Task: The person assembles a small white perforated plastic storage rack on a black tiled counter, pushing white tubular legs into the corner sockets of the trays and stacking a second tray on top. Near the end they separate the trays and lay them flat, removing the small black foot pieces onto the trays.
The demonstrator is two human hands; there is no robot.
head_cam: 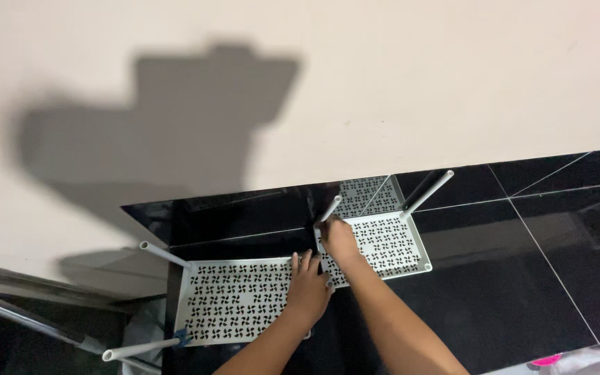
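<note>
Two white perforated rack shelves lie on a glossy black tiled floor. My left hand [307,285] rests flat, fingers spread, on the right end of the nearer, larger shelf [234,300]. My right hand [339,238] grips the base of a white tube [330,208] at the near left corner of the smaller shelf [390,243]. Another white tube [428,193] rises from that shelf's far corner. Two white tubes [164,255] [140,349] stick out from the left end of the larger shelf.
A cream wall [383,83] fills the upper half, with a dark shadow on its left. Black tiles [536,278] with thin grout lines stretch right. A metal pole [29,319] runs along the lower left. A pink object [546,360] peeks in at the bottom right.
</note>
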